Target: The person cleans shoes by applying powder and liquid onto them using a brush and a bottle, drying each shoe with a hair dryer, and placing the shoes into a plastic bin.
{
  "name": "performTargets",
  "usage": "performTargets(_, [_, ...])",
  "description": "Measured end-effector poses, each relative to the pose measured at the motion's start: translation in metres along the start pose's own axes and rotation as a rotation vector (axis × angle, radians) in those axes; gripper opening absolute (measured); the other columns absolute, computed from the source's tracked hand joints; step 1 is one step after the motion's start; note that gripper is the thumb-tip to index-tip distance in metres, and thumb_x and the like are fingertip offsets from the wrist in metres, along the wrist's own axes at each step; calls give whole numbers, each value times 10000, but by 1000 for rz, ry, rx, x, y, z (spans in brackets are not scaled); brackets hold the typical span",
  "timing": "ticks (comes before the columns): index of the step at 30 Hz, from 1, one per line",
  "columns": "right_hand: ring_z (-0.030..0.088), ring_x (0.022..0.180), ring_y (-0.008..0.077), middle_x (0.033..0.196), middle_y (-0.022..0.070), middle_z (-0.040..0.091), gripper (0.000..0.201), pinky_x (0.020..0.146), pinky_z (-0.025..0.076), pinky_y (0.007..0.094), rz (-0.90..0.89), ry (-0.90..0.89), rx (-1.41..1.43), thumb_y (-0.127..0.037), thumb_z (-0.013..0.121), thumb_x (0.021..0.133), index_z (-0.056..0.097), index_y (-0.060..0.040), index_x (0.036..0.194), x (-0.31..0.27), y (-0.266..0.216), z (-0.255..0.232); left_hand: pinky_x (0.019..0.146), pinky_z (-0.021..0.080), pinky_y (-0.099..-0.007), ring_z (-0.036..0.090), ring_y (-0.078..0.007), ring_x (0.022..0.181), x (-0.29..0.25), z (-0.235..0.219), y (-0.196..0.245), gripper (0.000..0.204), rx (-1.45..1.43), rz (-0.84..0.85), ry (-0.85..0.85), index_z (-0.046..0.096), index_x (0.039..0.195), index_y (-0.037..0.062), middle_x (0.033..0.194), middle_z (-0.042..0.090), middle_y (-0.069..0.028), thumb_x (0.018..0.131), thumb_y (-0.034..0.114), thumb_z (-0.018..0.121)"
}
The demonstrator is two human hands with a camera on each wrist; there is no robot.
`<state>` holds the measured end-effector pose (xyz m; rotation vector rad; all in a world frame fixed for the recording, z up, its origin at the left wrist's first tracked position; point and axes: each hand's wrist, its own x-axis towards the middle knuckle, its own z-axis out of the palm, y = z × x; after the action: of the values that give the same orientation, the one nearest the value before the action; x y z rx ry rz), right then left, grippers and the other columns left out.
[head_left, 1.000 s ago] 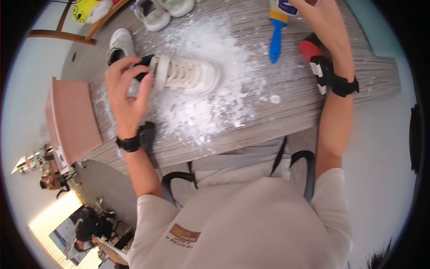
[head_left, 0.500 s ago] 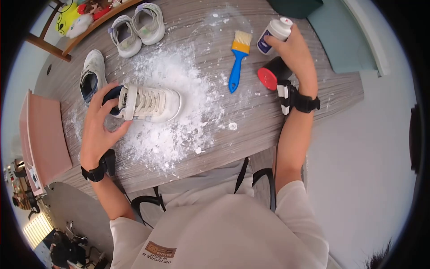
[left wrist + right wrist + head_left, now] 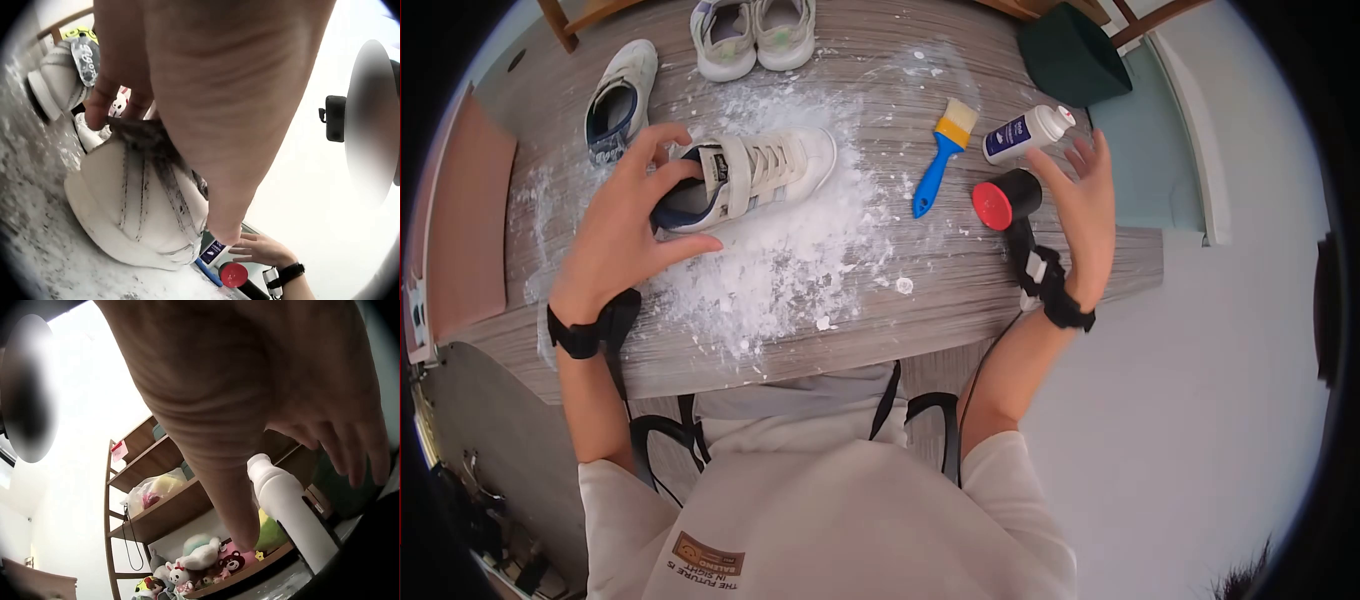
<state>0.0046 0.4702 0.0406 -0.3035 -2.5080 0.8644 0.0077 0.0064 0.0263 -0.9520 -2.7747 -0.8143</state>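
A white lace-up sneaker point(image 3: 775, 175) with a strap and dark blue lining rests on the powder-strewn tabletop. My left hand point(image 3: 625, 215) spans its heel loosely, fingers over the collar and thumb extended along the near side. In the left wrist view, the sneaker's heel point(image 3: 137, 206) lies between fingers and thumb. My right hand point(image 3: 1082, 215) is spread with nothing in it, close beside a white bottle point(image 3: 1025, 135) with a purple label. The bottle point(image 3: 290, 503) also shows past the thumb in the right wrist view. Close to that hand is a black cylinder with a red end point(image 3: 994, 206).
A blue-handled brush point(image 3: 940, 165) lies left of the bottle. White powder point(image 3: 770, 285) covers the table's middle. Another sneaker point(image 3: 620, 100) and a pair of light shoes point(image 3: 755, 38) stand behind. A dark green container point(image 3: 1072, 55) is at the back right; a pink box point(image 3: 465, 200) is at the left.
My right hand has let go of the bottle, which now stands by the brush and black cylinder. My left hand came down around the sneaker's heel. The head view has shifted and turned.
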Motion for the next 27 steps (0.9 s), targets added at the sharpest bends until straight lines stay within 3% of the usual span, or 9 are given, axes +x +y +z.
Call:
performTargets(2, [652,1204,325,1308,246,661,864,993,503,404,80,-15,-66,-356,859,810,475,53,1467,-22,-14,-22,1002,487,-421,558,-336,1177,-4,-7,-4,554,-71,-7,-37,641,1127,43,1391,503,-99,665,194,907])
performTargets(8, [694,1067,357,1121,242,721,598,902,525,400,301,-414,-404,-401,802,863,656,20,1261,-67,-20,-37,1100,454,-421,522,-346,1333,-14,-15,-11,503,-187,-57,-111,629,1131,64,1445,501,-107,687,72,866])
performTargets(11, [697,962,373,1030,248,718,549,858,522,407,8,-355,-392,-412,773,888,670,28,1199,-78,15,-22,1091,457,-403,518,-348,1342,-20,-11,-18,444,-138,-68,-106,630,1130,68,1444,509,-113,744,94,849])
performTargets(13, [690,938,382,1010,250,712,526,849,514,417,56,-410,-401,-407,749,912,668,40,1179,-77,11,-20,1050,474,-389,544,-344,1293,-20,-9,-22,375,-117,-19,-87,641,1099,64,1405,542,-91,793,152,838])
performTargets(15, [682,913,390,989,248,709,503,836,509,426,61,-386,-407,-397,724,935,667,44,1170,-80,6,-18,937,493,-403,603,-333,1084,-18,-3,-26,325,-150,56,-9,640,1034,22,1178,599,-97,799,185,794])
performTargets(17, [675,888,397,967,242,709,477,818,509,433,14,-292,-396,-382,700,957,667,42,1172,-84,5,-19,967,494,-397,589,-319,1142,-15,-5,-20,328,-198,-24,-61,646,1033,43,1262,589,-81,799,190,823])
performTargets(18, [675,784,323,884,193,703,461,741,513,412,-10,-280,-391,-380,674,982,669,46,1157,-83,5,-20,981,495,-394,582,-312,1170,-14,-5,-17,330,-225,-58,-88,649,1032,53,1305,583,-73,799,192,837])
performTargets(24, [495,590,86,719,21,553,401,537,378,261,168,-417,259,-380,645,1010,649,9,1106,-78,-44,-19,914,503,-366,592,-277,1148,-9,5,-16,336,-280,-94,-42,648,1022,56,1308,587,-64,813,231,845])
performTargets(27, [454,578,69,686,-3,506,350,518,339,234,213,-564,623,-309,661,1004,595,-5,1166,-65,-81,4,835,507,-332,588,-224,1110,-9,15,-25,346,-328,-72,67,640,1055,67,1330,587,-48,846,262,835])
